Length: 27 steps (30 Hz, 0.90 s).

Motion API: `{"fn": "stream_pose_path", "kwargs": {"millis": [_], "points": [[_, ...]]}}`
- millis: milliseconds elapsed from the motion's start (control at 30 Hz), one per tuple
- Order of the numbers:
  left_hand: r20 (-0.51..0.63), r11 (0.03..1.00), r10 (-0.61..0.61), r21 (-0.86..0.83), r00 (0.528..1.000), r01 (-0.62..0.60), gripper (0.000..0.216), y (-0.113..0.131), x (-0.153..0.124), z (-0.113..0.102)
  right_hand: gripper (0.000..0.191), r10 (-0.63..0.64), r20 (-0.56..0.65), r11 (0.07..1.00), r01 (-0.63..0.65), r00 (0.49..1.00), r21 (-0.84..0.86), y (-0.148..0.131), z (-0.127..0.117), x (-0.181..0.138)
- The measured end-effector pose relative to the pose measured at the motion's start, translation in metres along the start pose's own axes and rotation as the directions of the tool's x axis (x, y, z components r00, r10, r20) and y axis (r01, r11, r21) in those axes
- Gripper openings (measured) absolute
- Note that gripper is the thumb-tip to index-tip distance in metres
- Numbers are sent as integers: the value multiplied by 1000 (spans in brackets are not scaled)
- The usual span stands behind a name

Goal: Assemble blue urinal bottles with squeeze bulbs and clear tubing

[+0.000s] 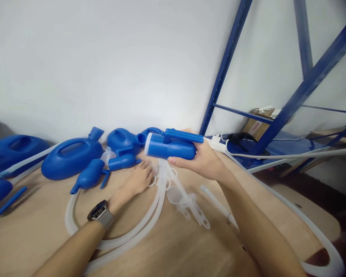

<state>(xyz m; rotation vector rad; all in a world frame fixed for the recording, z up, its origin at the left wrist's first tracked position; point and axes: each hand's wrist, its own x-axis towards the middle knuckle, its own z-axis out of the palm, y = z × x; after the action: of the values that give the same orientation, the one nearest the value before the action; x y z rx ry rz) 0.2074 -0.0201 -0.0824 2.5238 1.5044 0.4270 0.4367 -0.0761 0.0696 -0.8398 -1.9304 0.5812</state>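
My right hand is wrapped round a blue plastic handled cylinder, raised above the table and lying nearly level. Its white-rimmed end points left, and its handle is on top. My left hand, with a watch at the wrist, is low over the table with fingers bent among blurred translucent parts; what they hold is hidden. Beside it lies a smaller blue handled piece. Translucent hoses curve below the hands. Clear plastic pieces with flat tabs lie to their right, near several pale rings.
Large blue handled bottles stand along the wall at the left, with another blue spouted piece in front. A blue metal rack rises at the right. A white power strip and a cardboard box are there too.
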Motion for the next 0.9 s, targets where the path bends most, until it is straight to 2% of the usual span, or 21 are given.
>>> {"fn": "stream_pose_path", "kwargs": {"millis": [233,433,567,667,767,833,900], "points": [[-15,979,-201,16,980,201,30,-1,-1,-5,59,-12,44,999,13,999,-32,5,2,0],[10,983,-177,-54,984,177,21,7,-8,-13,58,5,59,999,-2,998,-52,3,3,0],[18,976,-184,-119,983,185,20,5,-9,-27,57,-5,59,999,8,998,-41,4,2,-1],[-2,959,-217,-184,976,213,27,-5,-6,-53,59,47,48,999,-48,998,9,10,-3,0],[-60,933,-242,-288,968,216,43,-14,-10,-94,60,98,-7,992,-97,995,85,18,-11,3],[-59,790,-236,-593,970,156,53,-10,-19,-122,59,124,-38,985,-118,992,126,21,-15,5],[-153,652,-145,-758,978,-22,54,1,-30,-142,53,144,-43,981,-137,989,141,21,-16,7]]}}
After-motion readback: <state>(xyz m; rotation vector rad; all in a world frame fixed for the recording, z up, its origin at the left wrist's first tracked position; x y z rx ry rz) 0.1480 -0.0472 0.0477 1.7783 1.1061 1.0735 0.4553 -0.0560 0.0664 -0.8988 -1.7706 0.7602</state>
